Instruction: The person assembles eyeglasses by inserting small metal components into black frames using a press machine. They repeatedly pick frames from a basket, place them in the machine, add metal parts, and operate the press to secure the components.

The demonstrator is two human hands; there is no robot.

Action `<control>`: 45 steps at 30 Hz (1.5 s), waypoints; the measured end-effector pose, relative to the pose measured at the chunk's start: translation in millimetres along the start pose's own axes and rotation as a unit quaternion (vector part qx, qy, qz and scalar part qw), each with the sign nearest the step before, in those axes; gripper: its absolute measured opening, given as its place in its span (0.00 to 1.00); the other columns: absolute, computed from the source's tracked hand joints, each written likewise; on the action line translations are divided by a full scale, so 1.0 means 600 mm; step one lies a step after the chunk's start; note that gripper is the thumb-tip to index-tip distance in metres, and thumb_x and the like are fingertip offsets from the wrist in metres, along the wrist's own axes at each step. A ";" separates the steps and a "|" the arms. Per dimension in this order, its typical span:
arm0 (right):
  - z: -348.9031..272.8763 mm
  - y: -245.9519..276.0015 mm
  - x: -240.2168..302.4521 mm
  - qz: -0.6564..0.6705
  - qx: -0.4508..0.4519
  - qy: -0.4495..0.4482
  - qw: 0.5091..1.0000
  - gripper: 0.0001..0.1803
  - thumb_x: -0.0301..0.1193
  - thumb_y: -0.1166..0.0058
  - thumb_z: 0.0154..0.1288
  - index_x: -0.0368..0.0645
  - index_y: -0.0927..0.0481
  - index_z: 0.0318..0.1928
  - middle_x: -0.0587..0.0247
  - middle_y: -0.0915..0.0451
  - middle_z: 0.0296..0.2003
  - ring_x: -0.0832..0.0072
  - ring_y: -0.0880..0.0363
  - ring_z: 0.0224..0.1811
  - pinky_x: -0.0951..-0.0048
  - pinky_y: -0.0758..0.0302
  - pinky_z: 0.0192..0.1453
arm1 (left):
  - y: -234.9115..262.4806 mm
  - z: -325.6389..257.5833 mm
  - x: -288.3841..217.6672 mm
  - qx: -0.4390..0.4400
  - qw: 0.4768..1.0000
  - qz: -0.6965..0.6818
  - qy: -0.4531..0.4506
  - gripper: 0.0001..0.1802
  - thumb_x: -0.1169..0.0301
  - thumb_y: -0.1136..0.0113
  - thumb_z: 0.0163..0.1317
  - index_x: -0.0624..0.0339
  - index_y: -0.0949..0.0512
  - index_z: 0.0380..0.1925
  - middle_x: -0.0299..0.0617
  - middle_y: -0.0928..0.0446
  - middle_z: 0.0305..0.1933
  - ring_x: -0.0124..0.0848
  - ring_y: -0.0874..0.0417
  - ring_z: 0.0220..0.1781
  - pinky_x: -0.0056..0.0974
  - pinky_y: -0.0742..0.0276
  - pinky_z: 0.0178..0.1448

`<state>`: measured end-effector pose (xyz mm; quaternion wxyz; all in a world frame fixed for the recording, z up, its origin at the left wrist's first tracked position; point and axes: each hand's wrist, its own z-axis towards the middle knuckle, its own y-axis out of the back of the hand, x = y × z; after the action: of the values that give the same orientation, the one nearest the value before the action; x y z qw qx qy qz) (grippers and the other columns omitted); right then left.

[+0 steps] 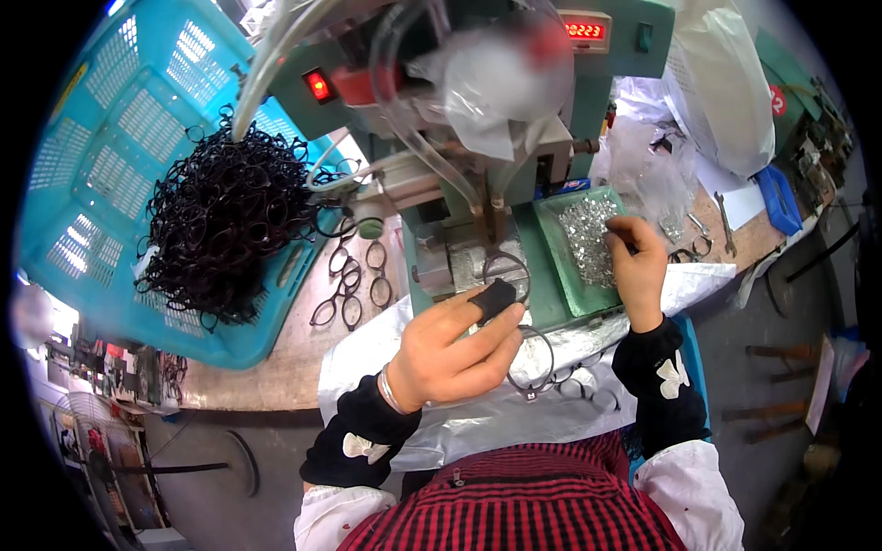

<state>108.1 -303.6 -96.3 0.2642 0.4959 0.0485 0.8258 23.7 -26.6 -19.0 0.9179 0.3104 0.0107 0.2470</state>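
My left hand (457,347) grips a dark eyeglass frame (507,280) by its black end piece and holds it at the bed of a green press machine (551,110). A second thin frame (542,363) hangs just under that hand. My right hand (636,266) reaches into a green tray (551,243) filled with small silvery metal parts (588,234); its fingers are pinched on a small dark tool or part that I cannot make out. Both hands stay close to the machine's front.
A tilted blue plastic crate (110,147) at the left spills a heap of black eyeglass frames (225,211). Loose frames (354,285) lie on the wooden bench. Clear plastic sheeting (478,422) covers my lap. Wrenches (723,220) and a blue box (781,197) lie at right.
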 end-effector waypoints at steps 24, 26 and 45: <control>0.007 -0.032 0.034 -0.133 0.001 0.094 0.987 0.04 0.24 0.42 0.63 0.38 0.19 0.38 0.55 0.17 0.36 0.60 0.19 0.41 0.63 0.26 0.46 | 0.129 -0.233 0.164 0.161 0.731 0.428 0.507 0.16 0.57 0.32 0.58 0.59 0.19 0.32 0.47 0.23 0.40 0.49 0.25 0.49 0.50 0.27 0.50; -0.010 -0.016 0.010 0.011 -0.039 -0.005 0.999 0.05 0.25 0.42 0.67 0.37 0.18 0.40 0.59 0.16 0.34 0.70 0.19 0.35 0.69 0.26 0.42 | 0.072 -0.304 0.196 0.236 0.675 0.387 0.582 0.20 0.54 0.31 0.56 0.62 0.18 0.32 0.50 0.22 0.43 0.50 0.25 0.52 0.52 0.25 0.51; -0.006 -0.085 0.182 0.278 0.116 -0.006 0.954 0.11 0.20 0.38 0.58 0.35 0.21 0.43 0.64 0.18 0.37 0.77 0.20 0.44 0.76 0.26 0.52 | 0.085 -0.221 0.108 -0.128 0.778 -0.076 0.611 0.06 0.72 0.46 0.75 0.62 0.32 0.41 0.36 0.27 0.37 0.21 0.24 0.36 0.30 0.27 0.34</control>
<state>84.9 -206.6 -29.0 -0.0349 0.5218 0.0024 0.8524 34.7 112.8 -87.8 0.7659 -0.0274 0.5610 0.3129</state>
